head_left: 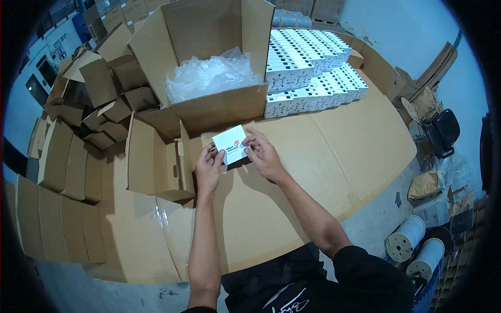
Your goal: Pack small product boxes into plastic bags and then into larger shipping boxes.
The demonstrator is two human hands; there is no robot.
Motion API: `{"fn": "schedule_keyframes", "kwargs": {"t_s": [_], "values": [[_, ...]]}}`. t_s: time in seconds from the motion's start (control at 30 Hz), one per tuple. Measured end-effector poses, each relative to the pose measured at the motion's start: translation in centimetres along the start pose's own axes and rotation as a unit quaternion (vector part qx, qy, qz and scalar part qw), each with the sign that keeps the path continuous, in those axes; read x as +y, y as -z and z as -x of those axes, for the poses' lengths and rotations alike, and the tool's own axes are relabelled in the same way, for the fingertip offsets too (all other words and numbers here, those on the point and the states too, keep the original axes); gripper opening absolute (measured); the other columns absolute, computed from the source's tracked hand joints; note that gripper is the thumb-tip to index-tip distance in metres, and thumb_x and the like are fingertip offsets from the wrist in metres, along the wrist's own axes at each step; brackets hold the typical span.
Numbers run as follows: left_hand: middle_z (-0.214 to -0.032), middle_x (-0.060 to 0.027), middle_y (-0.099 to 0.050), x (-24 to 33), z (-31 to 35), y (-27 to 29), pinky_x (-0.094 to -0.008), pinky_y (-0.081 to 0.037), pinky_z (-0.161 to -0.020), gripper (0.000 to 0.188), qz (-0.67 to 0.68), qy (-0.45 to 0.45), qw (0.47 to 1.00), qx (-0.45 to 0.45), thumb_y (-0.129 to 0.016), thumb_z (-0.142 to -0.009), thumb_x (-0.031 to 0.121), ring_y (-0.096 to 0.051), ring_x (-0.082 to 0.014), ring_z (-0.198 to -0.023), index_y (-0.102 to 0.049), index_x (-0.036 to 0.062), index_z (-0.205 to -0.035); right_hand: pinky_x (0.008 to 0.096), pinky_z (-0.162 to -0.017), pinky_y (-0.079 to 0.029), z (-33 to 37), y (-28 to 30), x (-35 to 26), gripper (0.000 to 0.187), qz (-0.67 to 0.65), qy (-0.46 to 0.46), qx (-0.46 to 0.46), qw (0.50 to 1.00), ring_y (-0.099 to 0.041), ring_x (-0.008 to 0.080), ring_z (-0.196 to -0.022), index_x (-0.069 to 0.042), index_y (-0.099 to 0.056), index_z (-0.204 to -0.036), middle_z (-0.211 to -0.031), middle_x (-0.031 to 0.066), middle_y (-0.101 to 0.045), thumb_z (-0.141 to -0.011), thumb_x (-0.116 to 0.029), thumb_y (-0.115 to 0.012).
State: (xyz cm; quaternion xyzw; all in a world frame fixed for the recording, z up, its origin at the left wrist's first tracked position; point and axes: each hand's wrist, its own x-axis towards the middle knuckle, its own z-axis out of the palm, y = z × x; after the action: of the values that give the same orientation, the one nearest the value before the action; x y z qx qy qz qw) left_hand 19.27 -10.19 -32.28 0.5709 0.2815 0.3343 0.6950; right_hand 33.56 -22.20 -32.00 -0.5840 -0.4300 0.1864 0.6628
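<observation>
Between my two hands is a small flat white box (228, 142) with a red mark on its face, raised over the cardboard-covered table (292, 203). My left hand (210, 166) grips its lower left side, thumb on the front. On the right side, my right hand (264, 155) holds the edge with thumb and fingers. Just left of the hands stands an open brown carton (156, 161), its inside partly hidden by its flaps. Beyond them is a large open carton (219, 107) with crumpled clear plastic bags (214, 75) in it.
Stacked rows of white boxes (292, 101) fill the table's far right. Open brown cartons (112, 99) pile up at the far left, with closed-looking cartons (57, 224) nearer. Cable spools (406, 239) and a black chair (442, 133) stand on the floor at right.
</observation>
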Motion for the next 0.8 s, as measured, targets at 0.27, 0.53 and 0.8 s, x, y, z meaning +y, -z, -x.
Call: {"fn": "schedule_keyframes", "kwargs": {"t_s": [0.27, 0.53, 0.8], "values": [[-0.122, -0.0155, -0.066, -0.2, -0.3, -0.4, -0.0319, -0.052, -0.097, 0.041, -0.112, -0.106, 0.988, -0.003, -0.063, -0.095, 0.001, -0.064, -0.0192, -0.112, -0.053, -0.0042, -0.135, 0.0356, -0.085, -0.052, -1.1, 1.3, 0.4, 0.036, 0.077, -0.03, 0.014, 0.996, -0.067, 0.0241, -0.099, -0.002, -0.044, -0.118, -0.102, 0.017, -0.065, -0.088, 0.006, -0.064], [-0.123, -0.0165, -0.065, -0.3, -0.2, -0.6, -0.0327, -0.052, -0.099, 0.041, -0.132, -0.124, 0.984, -0.001, -0.06, -0.095, -0.002, -0.064, -0.0197, -0.113, -0.053, -0.0052, -0.136, 0.0384, -0.09, -0.052, -1.2, 1.5, 0.3, 0.039, 0.087, -0.048, -0.001, 0.995, -0.067, 0.0295, -0.105, -0.002, -0.044, -0.12, -0.106, 0.0193, -0.065, -0.087, 0.006, -0.064], [-0.136, -0.0208, -0.056, 0.3, 0.3, -1.0, -0.0372, -0.047, -0.105, 0.053, -0.17, -0.139, 0.975, 0.021, -0.068, -0.093, 0.007, -0.056, -0.0251, -0.126, -0.045, -0.0028, -0.14, 0.0369, -0.095, -0.052, -1.0, 1.6, 0.5, 0.046, 0.095, -0.035, -0.026, 0.995, -0.066, 0.0283, -0.111, -0.001, -0.045, -0.129, -0.114, 0.02, -0.064, -0.086, 0.007, -0.06]]}}
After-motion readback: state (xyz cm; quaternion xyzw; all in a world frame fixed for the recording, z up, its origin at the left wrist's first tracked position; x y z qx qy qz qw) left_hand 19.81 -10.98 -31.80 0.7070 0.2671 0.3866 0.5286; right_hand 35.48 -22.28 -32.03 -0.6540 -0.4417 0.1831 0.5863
